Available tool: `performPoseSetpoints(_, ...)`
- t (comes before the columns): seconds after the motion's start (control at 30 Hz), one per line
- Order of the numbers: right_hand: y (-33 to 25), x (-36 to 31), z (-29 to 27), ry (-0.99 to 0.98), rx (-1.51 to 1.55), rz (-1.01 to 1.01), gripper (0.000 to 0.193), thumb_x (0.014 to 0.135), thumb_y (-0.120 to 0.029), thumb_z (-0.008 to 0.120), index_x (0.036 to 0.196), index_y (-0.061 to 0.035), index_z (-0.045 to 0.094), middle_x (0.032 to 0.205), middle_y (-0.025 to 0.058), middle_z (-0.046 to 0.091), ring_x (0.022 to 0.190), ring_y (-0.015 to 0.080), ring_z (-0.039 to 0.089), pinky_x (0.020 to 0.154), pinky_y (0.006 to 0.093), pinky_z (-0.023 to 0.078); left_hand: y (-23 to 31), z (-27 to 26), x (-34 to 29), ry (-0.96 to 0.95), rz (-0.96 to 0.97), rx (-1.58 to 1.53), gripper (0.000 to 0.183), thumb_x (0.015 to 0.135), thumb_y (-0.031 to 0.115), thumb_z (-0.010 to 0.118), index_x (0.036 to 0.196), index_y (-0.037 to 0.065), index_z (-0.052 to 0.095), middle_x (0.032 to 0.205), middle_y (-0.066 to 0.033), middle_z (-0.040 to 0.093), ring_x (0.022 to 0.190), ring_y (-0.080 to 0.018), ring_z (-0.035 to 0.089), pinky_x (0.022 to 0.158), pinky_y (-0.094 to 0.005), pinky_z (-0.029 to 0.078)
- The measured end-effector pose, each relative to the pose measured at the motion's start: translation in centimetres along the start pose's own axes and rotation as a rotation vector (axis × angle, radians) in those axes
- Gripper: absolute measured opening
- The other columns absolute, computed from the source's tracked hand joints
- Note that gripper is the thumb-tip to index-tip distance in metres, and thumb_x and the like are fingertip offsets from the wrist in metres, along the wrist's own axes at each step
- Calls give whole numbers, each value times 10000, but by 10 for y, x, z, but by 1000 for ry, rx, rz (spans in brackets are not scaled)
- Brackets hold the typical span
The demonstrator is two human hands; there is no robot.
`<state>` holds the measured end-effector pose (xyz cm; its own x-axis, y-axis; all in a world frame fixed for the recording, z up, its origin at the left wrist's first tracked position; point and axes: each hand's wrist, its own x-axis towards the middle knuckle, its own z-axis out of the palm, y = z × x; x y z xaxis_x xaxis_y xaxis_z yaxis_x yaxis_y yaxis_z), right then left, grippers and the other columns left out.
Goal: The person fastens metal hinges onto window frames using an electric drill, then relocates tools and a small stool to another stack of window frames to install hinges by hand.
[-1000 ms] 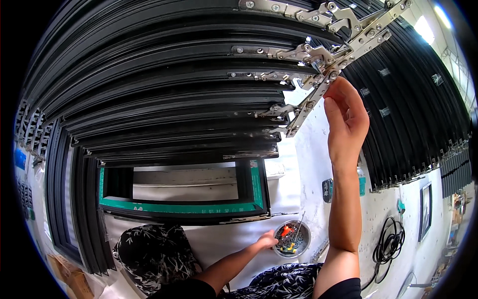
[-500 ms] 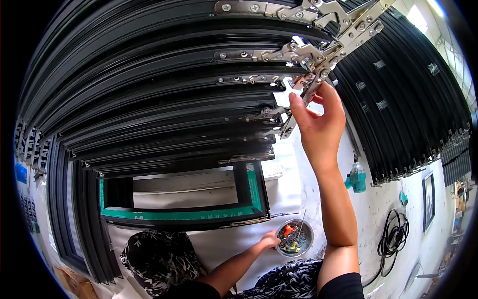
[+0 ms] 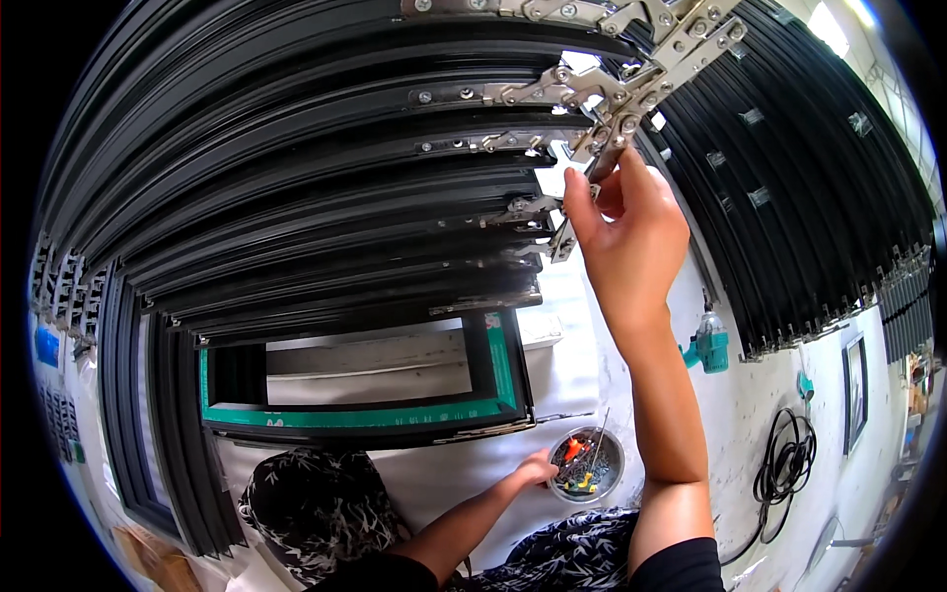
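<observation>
Head view: right hand [image 3: 636, 237] is pinching, perhaps adjusting, hinge arm [image 3: 614, 140], next needing steadiness; left hand [image 3: 536, 469], closure unclear, is touching bowl [image 3: 616, 483].

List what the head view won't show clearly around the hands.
In the head view:
Right hand: whether it pinches the metal linkage; some fingertips hide behind the thumb.
Left hand: whether it grips the bowl; fingertips too small to tell.
Small grey pieces: their count; tiny and heaped.
Topmost hinge: cut off by the upper edge.

Hinges [image 3: 628, 124] are silvery, frames [image 3: 335, 181] black, trousers [image 3: 316, 508] white-leafed black
</observation>
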<state>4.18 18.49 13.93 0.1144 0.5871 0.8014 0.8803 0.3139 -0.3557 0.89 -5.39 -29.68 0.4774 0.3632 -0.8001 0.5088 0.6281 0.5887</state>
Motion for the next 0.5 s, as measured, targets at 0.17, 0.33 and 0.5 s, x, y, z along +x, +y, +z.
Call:
performPoseSetpoints(0.17, 1, 1, -7, -42, -13, 31, 247, 769, -229, 755, 853, -62, 593, 646, 33, 581, 553, 222, 563, 506, 349, 444, 11, 2, -6, -9, -12, 11, 428, 791, 113, 583, 1192, 8, 476, 964, -188, 650, 703, -252, 680, 568, -361, 566)
performPoseSetpoints(0.33, -9, -1, -11, -76, -37, 57, 331, 730, -247, 790, 887, -46, 579, 791, 83, 602, 650, 280, 594, 540, 375, 462, 11, 0, -11, 2, 19, 2, 425, 786, 114, 588, 1185, 7, 488, 965, -182, 652, 713, -247, 683, 566, -352, 569)
performPoseSetpoints(0.5, 0, -9, 3, -32, -70, 71, 395, 728, -183, 778, 1013, -23, 556, 890, 124, 580, 681, 325, 616, 570, 414, 493, 9, 6, -14, 25, 45, -27, 432, 790, 125, 590, 1188, 0, 478, 947, -183, 654, 712, -245, 683, 576, -354, 562)
